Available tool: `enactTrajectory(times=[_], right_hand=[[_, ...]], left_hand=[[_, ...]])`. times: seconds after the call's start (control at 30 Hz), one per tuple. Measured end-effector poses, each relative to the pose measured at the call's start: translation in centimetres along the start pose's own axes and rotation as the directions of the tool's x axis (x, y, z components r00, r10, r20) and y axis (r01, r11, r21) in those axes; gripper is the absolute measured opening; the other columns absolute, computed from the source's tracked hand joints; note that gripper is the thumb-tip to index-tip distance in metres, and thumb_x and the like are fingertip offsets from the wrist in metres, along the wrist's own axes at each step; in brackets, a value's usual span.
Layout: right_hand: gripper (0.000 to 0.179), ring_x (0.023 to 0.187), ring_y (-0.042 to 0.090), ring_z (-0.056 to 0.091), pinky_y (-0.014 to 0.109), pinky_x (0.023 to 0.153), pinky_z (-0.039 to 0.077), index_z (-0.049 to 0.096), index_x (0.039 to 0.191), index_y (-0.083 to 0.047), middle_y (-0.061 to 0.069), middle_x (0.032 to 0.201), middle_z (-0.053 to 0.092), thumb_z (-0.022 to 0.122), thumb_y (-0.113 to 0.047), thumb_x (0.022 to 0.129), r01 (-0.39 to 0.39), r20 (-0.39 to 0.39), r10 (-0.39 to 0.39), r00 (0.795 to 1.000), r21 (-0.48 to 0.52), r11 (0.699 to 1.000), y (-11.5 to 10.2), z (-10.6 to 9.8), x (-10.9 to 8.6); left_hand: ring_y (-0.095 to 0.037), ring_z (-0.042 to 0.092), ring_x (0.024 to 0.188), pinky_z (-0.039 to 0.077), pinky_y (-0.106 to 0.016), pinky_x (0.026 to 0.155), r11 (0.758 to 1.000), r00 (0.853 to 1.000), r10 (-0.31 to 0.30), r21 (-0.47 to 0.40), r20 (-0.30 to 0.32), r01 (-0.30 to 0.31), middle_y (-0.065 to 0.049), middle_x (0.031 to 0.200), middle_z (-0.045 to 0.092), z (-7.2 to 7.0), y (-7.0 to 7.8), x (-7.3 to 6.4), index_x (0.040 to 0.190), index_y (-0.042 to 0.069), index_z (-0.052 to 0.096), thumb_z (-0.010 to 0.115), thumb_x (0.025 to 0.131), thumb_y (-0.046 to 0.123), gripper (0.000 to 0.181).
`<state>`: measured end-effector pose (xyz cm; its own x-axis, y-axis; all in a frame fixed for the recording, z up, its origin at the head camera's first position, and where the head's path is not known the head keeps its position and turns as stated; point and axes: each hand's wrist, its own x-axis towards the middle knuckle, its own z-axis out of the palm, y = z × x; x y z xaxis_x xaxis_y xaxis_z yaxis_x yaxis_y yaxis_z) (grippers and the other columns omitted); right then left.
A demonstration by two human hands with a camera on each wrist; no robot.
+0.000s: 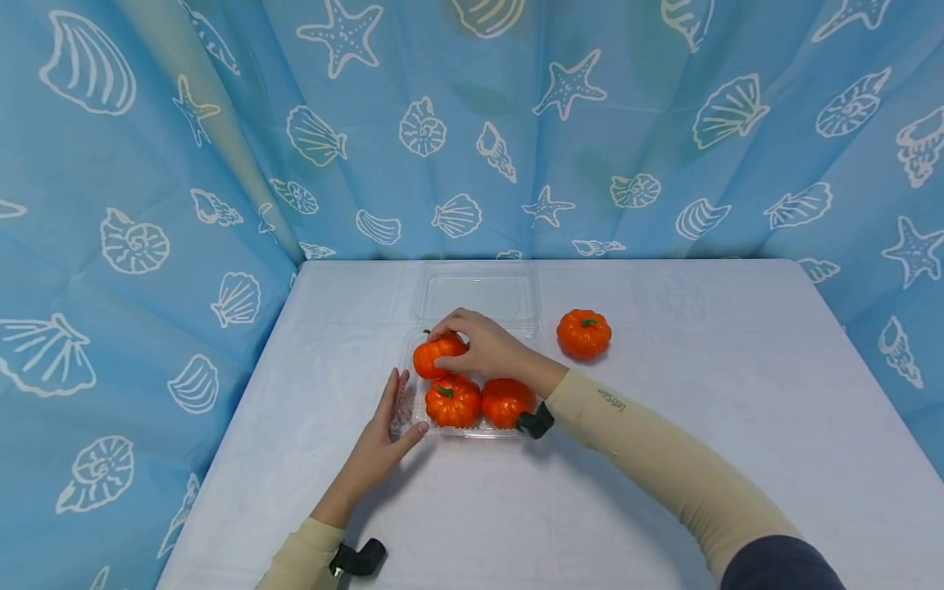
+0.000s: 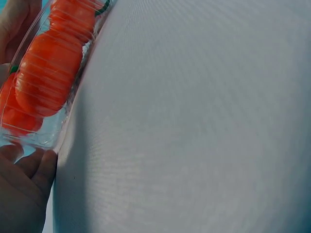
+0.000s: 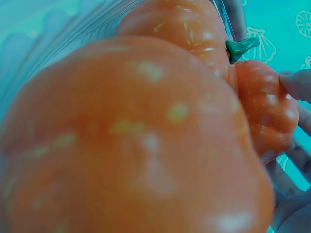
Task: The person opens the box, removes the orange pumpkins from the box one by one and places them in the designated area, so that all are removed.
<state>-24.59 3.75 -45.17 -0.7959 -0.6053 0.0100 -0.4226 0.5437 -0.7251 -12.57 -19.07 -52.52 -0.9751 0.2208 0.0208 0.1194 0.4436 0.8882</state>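
Note:
A clear plastic clamshell box (image 1: 483, 433) stands on the table with small orange pumpkins in it. Near its back left corner, my right hand (image 1: 487, 348) grips one pumpkin (image 1: 433, 360), tilted so its stem points up and left. The right wrist view shows the thumb and fingers around that pumpkin (image 3: 267, 109). Two more, a front left pumpkin (image 1: 453, 403) and a front right pumpkin (image 1: 509, 401), sit along the near wall. With fingers extended, my left hand (image 1: 378, 451) touches the box's left side; its fingertips (image 2: 44, 167) meet the box end in the left wrist view.
The box's transparent lid (image 1: 479, 297) lies folded back, away from me. Right of the box, another orange pumpkin (image 1: 584, 334) stands on the white-covered table (image 1: 686, 393). A blue curtain (image 1: 516, 147) with shell prints hangs behind the table and along its sides.

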Motion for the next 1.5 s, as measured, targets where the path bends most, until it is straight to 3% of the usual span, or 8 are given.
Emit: enactTrajectory(times=[0.37,0.93,1.5], right_hand=[[0.037,0.123,0.02,0.053,0.038,0.097,0.055,0.07,0.127,-0.025,0.001,0.132,0.056,0.077,-0.032,0.091,0.035,-0.032,-0.034,0.999,0.035,0.999,0.8,-0.9,-1.1],[0.035,0.123,0.025,0.051,0.049,0.098,0.055,0.07,0.124,-0.023,0.004,0.133,0.053,0.079,-0.023,0.09,0.068,-0.114,-0.058,0.992,0.083,0.994,2.1,-1.7,-3.6],[0.033,0.117,0.023,0.055,0.043,0.097,0.055,0.07,0.122,-0.02,0.003,0.131,0.053,0.079,-0.02,0.09,0.126,-0.226,-0.104,0.969,0.087,0.988,3.6,-2.8,-5.6]], left_hand=[[-0.026,0.019,0.155,0.014,-0.057,0.122,1.0,1.0,0.001,0.001,-0.002,-0.001,-0.001,0.169,0.021,-0.1,0.0,0.0,0.166,0.019,0.005,0.071,0.096,0.032,0.097],[-0.028,0.018,0.155,0.014,-0.057,0.122,1.0,1.0,-0.015,0.021,-0.006,0.015,-0.004,0.168,0.022,-0.1,0.3,-0.1,0.165,0.015,0.005,0.071,0.096,0.029,0.097],[-0.026,0.016,0.155,0.014,-0.056,0.123,1.0,1.0,-0.018,0.016,-0.004,0.018,-0.001,0.169,0.021,-0.1,0.5,-0.2,0.165,0.017,0.005,0.071,0.096,0.033,0.098]])
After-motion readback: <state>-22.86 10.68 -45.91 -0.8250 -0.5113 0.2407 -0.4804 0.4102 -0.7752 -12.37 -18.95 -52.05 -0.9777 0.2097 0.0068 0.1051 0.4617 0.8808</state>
